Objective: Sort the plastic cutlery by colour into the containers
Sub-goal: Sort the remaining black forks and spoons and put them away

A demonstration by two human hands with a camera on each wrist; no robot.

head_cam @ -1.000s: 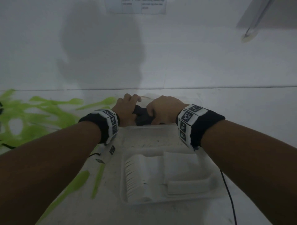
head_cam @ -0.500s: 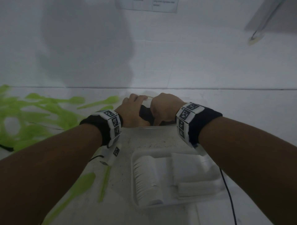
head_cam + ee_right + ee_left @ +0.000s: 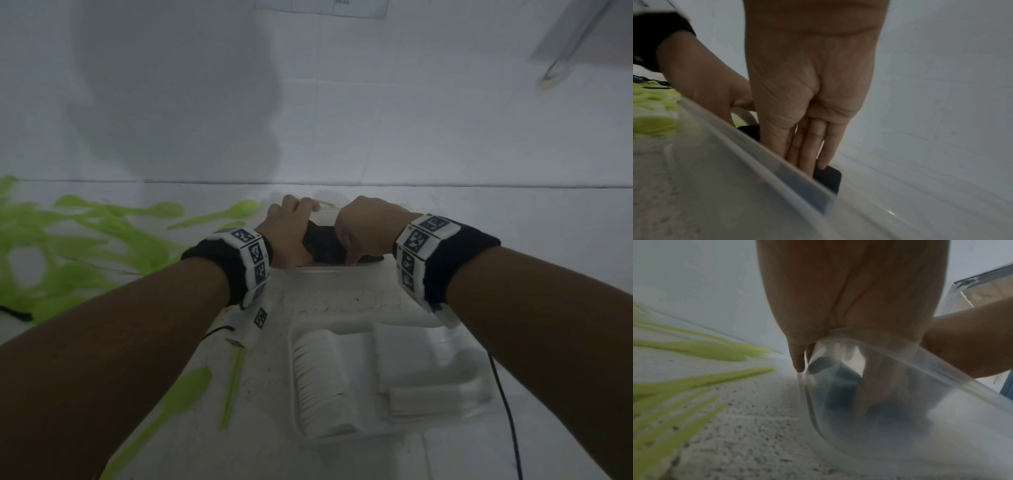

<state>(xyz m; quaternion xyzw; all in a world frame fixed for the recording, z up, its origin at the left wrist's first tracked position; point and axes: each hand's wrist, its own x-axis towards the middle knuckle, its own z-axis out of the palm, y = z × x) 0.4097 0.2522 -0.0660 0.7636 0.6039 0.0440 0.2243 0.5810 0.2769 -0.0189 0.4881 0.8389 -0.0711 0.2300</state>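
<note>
A bundle of black cutlery (image 3: 323, 241) stands in the clear container (image 3: 342, 270) at the far middle of the table. My left hand (image 3: 287, 236) curls over the bundle's left end; its fingers reach down inside the container wall (image 3: 869, 386). My right hand (image 3: 363, 233) lies against the right end, fingers straight and together on the black cutlery (image 3: 828, 178). Loose green cutlery (image 3: 85, 246) is spread over the table to the left. White cutlery is stacked in the white tray (image 3: 479, 387) near me.
One green spoon (image 3: 178, 394) and a green fork (image 3: 233, 387) lie left of the tray, close to my left forearm. A black cable (image 3: 507, 411) runs down the tray's right side. A white wall rises just behind the container.
Both hands have stayed on the black bundle at the container. The right hand has turned so its thumb points down. My head has shifted, so the tray sits further right in view.
</note>
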